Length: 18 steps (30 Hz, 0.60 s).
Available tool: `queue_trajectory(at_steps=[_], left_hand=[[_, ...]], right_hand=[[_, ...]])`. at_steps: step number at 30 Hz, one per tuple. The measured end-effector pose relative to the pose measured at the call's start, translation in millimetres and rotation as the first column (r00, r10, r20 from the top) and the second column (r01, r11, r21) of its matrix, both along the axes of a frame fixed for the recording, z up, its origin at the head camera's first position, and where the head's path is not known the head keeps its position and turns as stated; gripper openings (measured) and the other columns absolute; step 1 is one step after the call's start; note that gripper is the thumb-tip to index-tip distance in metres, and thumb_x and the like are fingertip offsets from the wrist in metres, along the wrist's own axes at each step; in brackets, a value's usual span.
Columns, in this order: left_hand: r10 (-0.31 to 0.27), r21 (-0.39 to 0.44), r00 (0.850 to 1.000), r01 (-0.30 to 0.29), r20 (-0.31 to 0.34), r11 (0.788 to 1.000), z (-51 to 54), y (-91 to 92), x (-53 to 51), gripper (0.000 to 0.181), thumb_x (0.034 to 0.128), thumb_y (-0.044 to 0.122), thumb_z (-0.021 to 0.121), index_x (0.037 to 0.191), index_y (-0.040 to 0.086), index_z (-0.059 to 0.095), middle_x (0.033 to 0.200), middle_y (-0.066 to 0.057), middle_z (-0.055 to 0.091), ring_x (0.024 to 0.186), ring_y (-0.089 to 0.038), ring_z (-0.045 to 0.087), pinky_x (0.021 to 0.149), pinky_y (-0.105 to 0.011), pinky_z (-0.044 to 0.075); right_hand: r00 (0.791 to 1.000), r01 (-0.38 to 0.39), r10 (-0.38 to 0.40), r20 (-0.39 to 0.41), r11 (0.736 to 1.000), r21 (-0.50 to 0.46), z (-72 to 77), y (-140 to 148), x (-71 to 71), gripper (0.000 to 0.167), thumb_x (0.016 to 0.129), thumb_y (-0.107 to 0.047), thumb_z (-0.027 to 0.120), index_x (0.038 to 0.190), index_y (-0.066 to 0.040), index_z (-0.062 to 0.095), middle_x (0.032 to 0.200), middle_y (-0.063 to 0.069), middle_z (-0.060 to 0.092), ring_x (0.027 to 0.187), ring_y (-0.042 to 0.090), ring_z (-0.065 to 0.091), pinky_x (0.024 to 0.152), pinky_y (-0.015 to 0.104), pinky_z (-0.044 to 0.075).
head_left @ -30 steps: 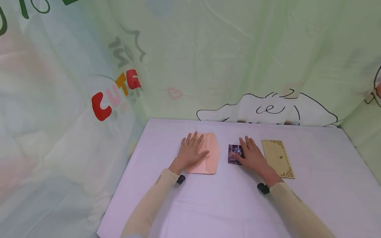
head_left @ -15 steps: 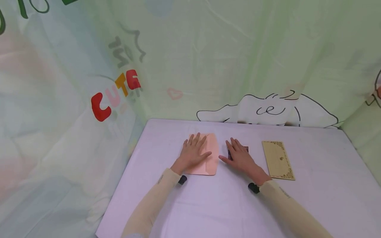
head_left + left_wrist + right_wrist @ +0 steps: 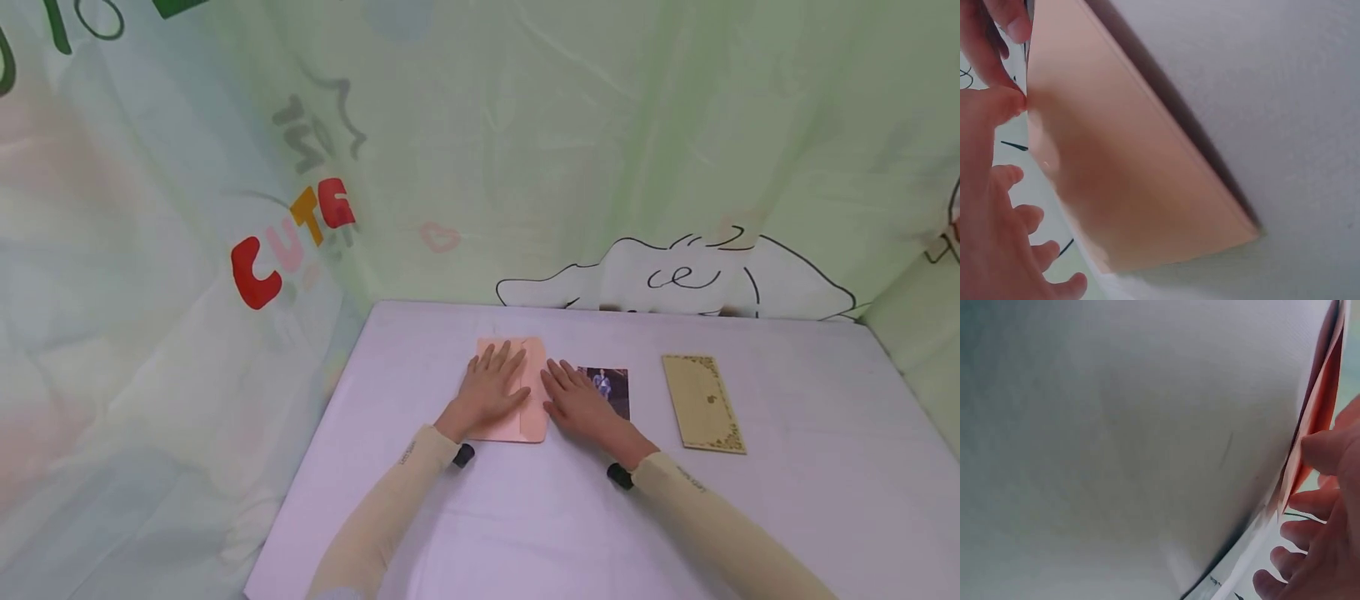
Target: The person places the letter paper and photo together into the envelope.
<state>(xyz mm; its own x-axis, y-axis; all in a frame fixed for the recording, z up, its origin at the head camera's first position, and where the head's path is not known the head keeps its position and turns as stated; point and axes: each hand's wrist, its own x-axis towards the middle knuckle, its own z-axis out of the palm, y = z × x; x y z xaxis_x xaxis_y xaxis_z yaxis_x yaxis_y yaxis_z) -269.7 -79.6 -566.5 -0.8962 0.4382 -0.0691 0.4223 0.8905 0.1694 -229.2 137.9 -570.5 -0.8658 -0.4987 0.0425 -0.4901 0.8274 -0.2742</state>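
Note:
A pink envelope [image 3: 534, 400] lies on the table with its flap edge toward the right. My left hand [image 3: 491, 387] rests over its left half, fingers spread and straight; the left wrist view shows the envelope [image 3: 1122, 156] beside that hand [image 3: 985, 156]. At the envelope's right edge is my right hand [image 3: 581, 406], its fingers extended. In the right wrist view, the thumb of the right hand [image 3: 1329, 506] touches the envelope's slightly raised edge [image 3: 1310, 431]. A small dark photo card [image 3: 617, 387] showing a figure lies just beyond the right hand, partly hidden by it.
A light wooden board [image 3: 703, 402] with dark ornamental corners lies farther right on the pale lilac table [image 3: 525, 533]. A printed curtain [image 3: 487, 167] hangs behind the table and along its left side.
My right hand has moved left off the photo card to the envelope's right edge, uncovering most of the card. The left hand has stayed on the envelope, shifting only slightly.

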Motion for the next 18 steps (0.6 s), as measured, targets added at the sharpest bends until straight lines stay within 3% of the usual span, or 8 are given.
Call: queue_trajectory(at_steps=[6, 13, 18], left_hand=[[-0.025, -0.038, 0.999, 0.026, 0.026, 0.999, 0.2, 0.8, 1.6, 0.061, 0.1049, 0.045, 0.038, 0.161, 0.029, 0.021, 0.17, -0.006, 0.012, 0.156, -0.035, 0.015, 0.122, -0.057, 0.023], [-0.05, -0.085, 0.999, 0.051, 0.022, 0.995, 0.1, -1.9, -2.6, 0.052, 0.1056, 0.043, 0.031, 0.155, 0.029, 0.039, 0.17, -0.005, 0.015, 0.156, -0.034, 0.019, 0.12, -0.056, 0.028], [-0.053, -0.066, 0.995, 0.058, 0.081, 0.996, 8.3, -4.2, -9.8, 0.047, 0.1045, 0.045, 0.032, 0.145, 0.025, 0.046, 0.17, -0.007, 0.017, 0.153, -0.038, 0.027, 0.114, -0.055, 0.038]], right_hand=[[1.0, -0.014, 0.015, -0.027, 0.999, 0.034, -1.7, -2, 0.9, 0.052, 0.104, -0.02, 0.053, 0.148, 0.004, 0.043, 0.16, 0.024, 0.033, 0.15, 0.044, 0.026, 0.118, 0.062, 0.027], [1.0, -0.009, 0.01, -0.006, 0.998, 0.068, 0.2, -7, 1.2, 0.052, 0.104, -0.021, 0.052, 0.148, 0.005, 0.043, 0.16, 0.023, 0.035, 0.15, 0.043, 0.027, 0.119, 0.06, 0.027], [1.0, 0.007, -0.009, 0.016, 0.995, 0.098, 3.8, -10, 3.5, 0.053, 0.105, -0.022, 0.05, 0.149, 0.006, 0.04, 0.161, 0.022, 0.033, 0.152, 0.042, 0.026, 0.12, 0.058, 0.026]])
